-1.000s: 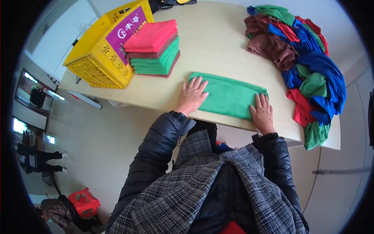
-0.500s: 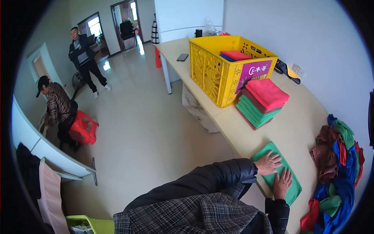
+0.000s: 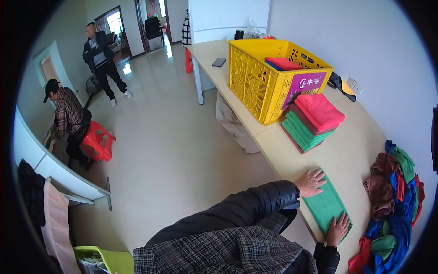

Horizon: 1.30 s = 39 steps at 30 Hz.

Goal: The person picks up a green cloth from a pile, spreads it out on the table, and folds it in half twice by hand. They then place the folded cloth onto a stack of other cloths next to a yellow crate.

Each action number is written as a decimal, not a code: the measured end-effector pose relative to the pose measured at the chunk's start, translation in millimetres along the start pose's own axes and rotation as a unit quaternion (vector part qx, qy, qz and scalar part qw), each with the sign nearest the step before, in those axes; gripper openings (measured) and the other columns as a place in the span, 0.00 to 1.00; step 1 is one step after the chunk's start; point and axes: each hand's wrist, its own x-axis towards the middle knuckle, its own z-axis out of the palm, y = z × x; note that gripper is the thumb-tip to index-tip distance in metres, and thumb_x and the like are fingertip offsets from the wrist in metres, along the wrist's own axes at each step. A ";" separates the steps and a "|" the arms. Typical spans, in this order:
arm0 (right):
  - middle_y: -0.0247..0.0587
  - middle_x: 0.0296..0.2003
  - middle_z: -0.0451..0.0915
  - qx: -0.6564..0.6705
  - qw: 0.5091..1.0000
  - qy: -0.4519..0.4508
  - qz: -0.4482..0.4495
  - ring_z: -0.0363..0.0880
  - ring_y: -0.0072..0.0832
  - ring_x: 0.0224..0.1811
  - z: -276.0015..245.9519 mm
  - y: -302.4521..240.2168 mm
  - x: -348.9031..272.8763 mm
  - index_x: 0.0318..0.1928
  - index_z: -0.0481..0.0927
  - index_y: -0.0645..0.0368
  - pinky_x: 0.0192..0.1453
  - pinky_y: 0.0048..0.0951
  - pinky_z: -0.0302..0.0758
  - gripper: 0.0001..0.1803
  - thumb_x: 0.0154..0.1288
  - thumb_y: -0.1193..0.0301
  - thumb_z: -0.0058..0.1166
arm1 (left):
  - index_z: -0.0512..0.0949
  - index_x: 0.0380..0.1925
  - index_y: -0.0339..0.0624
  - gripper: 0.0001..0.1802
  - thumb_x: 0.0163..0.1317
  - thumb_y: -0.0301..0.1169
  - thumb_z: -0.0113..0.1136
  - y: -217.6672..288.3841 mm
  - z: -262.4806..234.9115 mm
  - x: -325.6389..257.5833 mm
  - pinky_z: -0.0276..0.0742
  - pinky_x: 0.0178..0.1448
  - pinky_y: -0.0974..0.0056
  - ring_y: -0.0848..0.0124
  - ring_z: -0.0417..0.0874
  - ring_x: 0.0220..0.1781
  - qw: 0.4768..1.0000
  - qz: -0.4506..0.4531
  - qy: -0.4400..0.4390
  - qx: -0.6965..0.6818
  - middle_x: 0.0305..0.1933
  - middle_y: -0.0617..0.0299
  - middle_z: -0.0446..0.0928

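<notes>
A green cloth (image 3: 326, 203), folded into a long strip, lies flat on the pale table (image 3: 351, 157). On its far left end my left hand (image 3: 311, 183) rests open, palm down. My right hand (image 3: 337, 229) presses the near right end with its fingers spread. Farther up the table stands a stack of folded cloths (image 3: 312, 125) in pink-red, brown and green. To my right lies a loose heap of crumpled cloths (image 3: 396, 201) in blue, brown, red and green.
Behind the stack stands a yellow plastic crate (image 3: 253, 80) with folded cloths inside. A phone (image 3: 219, 62) lies left of it. One person (image 3: 69, 114) sits on a red stool (image 3: 98, 140); another person (image 3: 102, 59) stands with folded arms. A lime-green bin (image 3: 105, 258) is at lower left.
My hands have moved apart along the green cloth, the left toward its far end and the right toward its near end. The view has shifted slightly.
</notes>
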 end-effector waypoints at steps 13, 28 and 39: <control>0.46 0.77 0.54 0.035 0.999 0.022 0.028 0.49 0.48 0.79 14.4 43.3 -7.8 0.76 0.57 0.52 0.80 0.45 0.48 0.32 0.78 0.53 0.38 | 0.66 0.69 0.40 0.34 0.68 0.46 0.56 -5.8 5.2 -3.3 0.58 0.72 0.39 0.53 0.63 0.73 0.992 -0.055 0.098 0.054 0.71 0.49 0.63; 0.49 0.76 0.57 0.056 0.997 0.055 0.018 0.53 0.50 0.77 9.9 41.5 -24.6 0.75 0.60 0.54 0.78 0.47 0.50 0.32 0.76 0.54 0.42 | 0.80 0.31 0.36 0.10 0.55 0.31 0.58 12.1 7.0 3.3 0.78 0.44 0.41 0.43 0.84 0.38 0.957 -0.227 0.126 -0.133 0.33 0.41 0.82; 0.47 0.74 0.60 0.053 0.996 0.068 0.024 0.55 0.49 0.76 -10.2 24.2 -15.1 0.73 0.63 0.53 0.78 0.51 0.52 0.34 0.74 0.50 0.44 | 0.81 0.45 0.32 0.14 0.60 0.27 0.66 -32.4 -24.5 -0.3 0.85 0.42 0.60 0.67 0.86 0.36 0.671 -0.205 -0.103 -0.705 0.39 0.54 0.84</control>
